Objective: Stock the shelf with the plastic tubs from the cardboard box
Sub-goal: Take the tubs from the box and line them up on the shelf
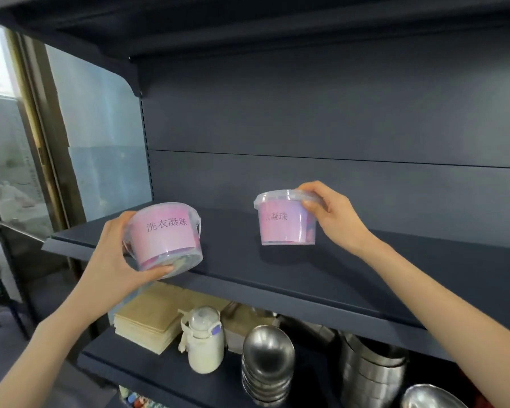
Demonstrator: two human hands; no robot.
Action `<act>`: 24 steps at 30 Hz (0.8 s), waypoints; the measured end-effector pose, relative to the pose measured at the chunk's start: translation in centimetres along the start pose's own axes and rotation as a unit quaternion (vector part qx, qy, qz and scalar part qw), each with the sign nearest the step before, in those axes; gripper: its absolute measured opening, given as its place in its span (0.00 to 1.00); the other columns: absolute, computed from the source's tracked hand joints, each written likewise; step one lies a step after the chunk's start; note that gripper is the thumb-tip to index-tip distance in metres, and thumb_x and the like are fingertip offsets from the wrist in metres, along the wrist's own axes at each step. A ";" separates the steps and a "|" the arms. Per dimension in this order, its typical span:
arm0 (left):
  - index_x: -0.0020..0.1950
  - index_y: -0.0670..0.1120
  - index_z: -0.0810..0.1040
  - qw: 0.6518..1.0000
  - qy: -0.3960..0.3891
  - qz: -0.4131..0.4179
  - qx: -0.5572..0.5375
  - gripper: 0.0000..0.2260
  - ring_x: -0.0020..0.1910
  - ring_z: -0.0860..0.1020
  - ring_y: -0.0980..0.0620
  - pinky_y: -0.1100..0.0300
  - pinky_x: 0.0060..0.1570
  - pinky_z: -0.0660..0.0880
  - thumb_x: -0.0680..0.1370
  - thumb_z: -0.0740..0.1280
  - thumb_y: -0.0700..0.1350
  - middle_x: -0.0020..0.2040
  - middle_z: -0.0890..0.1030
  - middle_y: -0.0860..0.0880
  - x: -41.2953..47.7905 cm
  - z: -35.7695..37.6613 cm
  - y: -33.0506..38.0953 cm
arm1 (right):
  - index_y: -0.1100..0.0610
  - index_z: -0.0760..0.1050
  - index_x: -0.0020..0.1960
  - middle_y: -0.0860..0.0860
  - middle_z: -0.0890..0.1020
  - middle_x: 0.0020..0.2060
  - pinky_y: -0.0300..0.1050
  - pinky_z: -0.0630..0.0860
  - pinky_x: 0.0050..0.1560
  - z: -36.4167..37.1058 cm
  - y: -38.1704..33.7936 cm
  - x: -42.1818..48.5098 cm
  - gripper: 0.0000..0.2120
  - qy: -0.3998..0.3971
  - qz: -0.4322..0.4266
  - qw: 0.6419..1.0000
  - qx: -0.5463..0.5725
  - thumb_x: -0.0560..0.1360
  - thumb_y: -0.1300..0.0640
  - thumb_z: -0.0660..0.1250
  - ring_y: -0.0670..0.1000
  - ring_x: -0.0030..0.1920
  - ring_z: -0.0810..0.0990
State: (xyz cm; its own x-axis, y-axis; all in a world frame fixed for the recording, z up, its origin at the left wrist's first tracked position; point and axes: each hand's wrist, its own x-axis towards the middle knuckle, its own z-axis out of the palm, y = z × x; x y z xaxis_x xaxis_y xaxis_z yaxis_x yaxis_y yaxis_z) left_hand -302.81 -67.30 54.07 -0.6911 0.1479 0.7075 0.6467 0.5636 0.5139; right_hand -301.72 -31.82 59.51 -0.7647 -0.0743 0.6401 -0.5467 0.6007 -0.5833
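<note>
The left hand (112, 254) curls round a clear plastic tub with a pink label (164, 237), holding it at the near left edge of the dark blue-grey metal shelf (306, 275). Further right, a second clear pink-labelled tub (286, 222) stands upright on the shelf. The right hand (333, 216) pinches its lid rim between thumb and fingers.

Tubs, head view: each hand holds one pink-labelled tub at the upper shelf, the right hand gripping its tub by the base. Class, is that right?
No. The head view shows the right hand gripping its pink-labelled tub by its lid, not the base. The rest holds.
</note>
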 end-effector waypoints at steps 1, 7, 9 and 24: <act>0.59 0.66 0.63 1.000 0.000 0.008 -0.005 0.36 0.58 0.68 0.56 0.60 0.52 0.70 0.57 0.77 0.54 0.56 0.69 0.56 0.8 -0.2 -1.4 | 0.53 0.73 0.55 0.47 0.79 0.50 0.28 0.70 0.49 1.3 0.1 1.2 0.09 0.001 -0.006 1.000 -0.012 0.79 0.64 0.58 0.46 0.50 0.76; 0.57 0.73 0.59 1.000 0.007 0.029 -0.005 0.38 0.54 0.67 0.61 0.57 0.52 0.67 0.56 0.76 0.54 0.52 0.65 0.58 5.7 -2.5 -10.1 | 0.57 0.73 0.55 0.49 0.79 0.51 0.28 0.69 0.49 9.9 1.6 8.1 0.08 -0.006 -0.002 0.999 -0.049 0.79 0.64 0.58 0.49 0.52 0.76; 0.57 0.72 0.60 1.000 0.013 0.023 -0.015 0.38 0.54 0.67 0.60 0.55 0.53 0.68 0.55 0.76 0.53 0.51 0.66 0.58 7.4 -3.4 -13.4 | 0.57 0.74 0.56 0.47 0.78 0.51 0.25 0.67 0.49 12.8 2.3 10.5 0.09 -0.013 -0.001 0.997 -0.070 0.79 0.64 0.58 0.48 0.53 0.74; 0.64 0.60 0.63 1.000 0.017 -0.011 0.009 0.41 0.56 0.65 0.70 0.51 0.58 0.68 0.53 0.77 0.54 0.60 0.67 0.53 13.9 -5.2 -27.3 | 0.57 0.72 0.60 0.47 0.76 0.59 0.50 0.74 0.51 29.4 6.2 24.4 0.11 -0.033 -0.078 0.981 -0.175 0.79 0.61 0.59 0.47 0.59 0.70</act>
State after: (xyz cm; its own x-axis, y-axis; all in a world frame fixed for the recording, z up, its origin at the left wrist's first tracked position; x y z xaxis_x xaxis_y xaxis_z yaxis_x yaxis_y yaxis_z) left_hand -328.37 -84.81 52.36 -0.6940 0.1081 0.7118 0.6248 0.5817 0.5209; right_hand -333.79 -53.35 56.83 -0.7081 -0.2307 0.6674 -0.5162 0.8140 -0.2662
